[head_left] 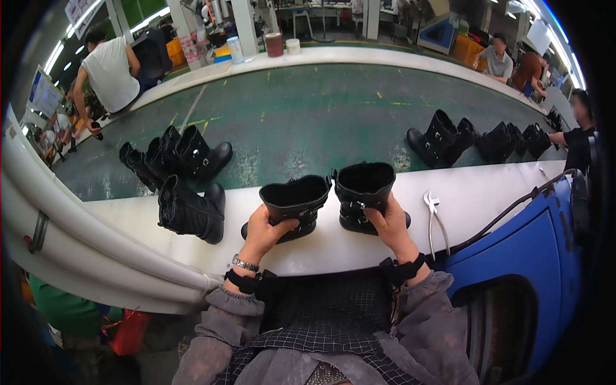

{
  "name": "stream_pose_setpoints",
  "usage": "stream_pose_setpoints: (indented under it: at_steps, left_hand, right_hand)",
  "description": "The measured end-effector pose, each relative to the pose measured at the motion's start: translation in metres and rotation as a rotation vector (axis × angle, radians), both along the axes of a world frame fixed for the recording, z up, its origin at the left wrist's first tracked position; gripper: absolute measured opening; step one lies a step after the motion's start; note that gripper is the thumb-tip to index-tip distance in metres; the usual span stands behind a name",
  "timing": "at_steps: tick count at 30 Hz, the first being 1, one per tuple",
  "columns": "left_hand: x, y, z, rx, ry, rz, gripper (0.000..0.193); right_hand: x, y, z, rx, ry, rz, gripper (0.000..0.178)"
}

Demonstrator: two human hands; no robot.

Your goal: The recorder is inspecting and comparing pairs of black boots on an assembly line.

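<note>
My left hand (pixel 262 232) is wrapped round a black buckled ankle boot (pixel 296 208), thumb across the front of its shaft. A second, similar black boot (pixel 350 202) is in my right hand (pixel 393 230), with the thumb near a buckle. The two boots stand side by side, close together at the top, over the white bench (pixel 333 253), their open tops facing up. Whether their soles touch the bench I cannot tell. To the left, another black boot (pixel 196 215) rests on the bench. Metal pliers (pixel 436 221) lie to the right of my right hand.
Beyond the bench runs a green surface (pixel 308 115) with several black boots (pixel 192 154) at the left and more boots (pixel 439 141) at the right. A blue machine (pixel 520 237) borders the right side, white pipes (pixel 122 234) the left. Other people (pixel 112 70) sit farther off.
</note>
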State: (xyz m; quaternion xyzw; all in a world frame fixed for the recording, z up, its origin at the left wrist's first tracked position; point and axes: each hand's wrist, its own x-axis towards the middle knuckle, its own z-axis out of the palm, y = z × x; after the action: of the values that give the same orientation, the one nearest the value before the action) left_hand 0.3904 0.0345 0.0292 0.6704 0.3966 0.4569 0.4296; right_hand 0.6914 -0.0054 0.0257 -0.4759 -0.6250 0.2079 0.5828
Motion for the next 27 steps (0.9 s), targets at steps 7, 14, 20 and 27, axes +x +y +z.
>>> stream_pose_setpoints:
  at_steps: [7,14,20,27]
  left_hand:
    - [-0.001,0.004,-0.005,0.027,0.045,-0.020,0.042]
    - [0.002,0.002,0.005,0.003,-0.048,-0.174,0.042]
    - [0.022,-0.001,0.005,0.305,0.263,-0.118,0.072]
    - [0.036,-0.084,-0.010,0.040,-0.461,0.084,0.049]
  right_hand:
    - [0.004,0.000,-0.001,-0.019,0.019,0.071,0.031]
    - [-0.001,0.002,0.005,-0.001,-0.047,0.200,0.038]
    - [-0.041,0.001,-0.001,-0.175,0.166,0.391,0.063]
    - [-0.105,-0.025,0.003,-0.023,-0.105,0.081,0.056]
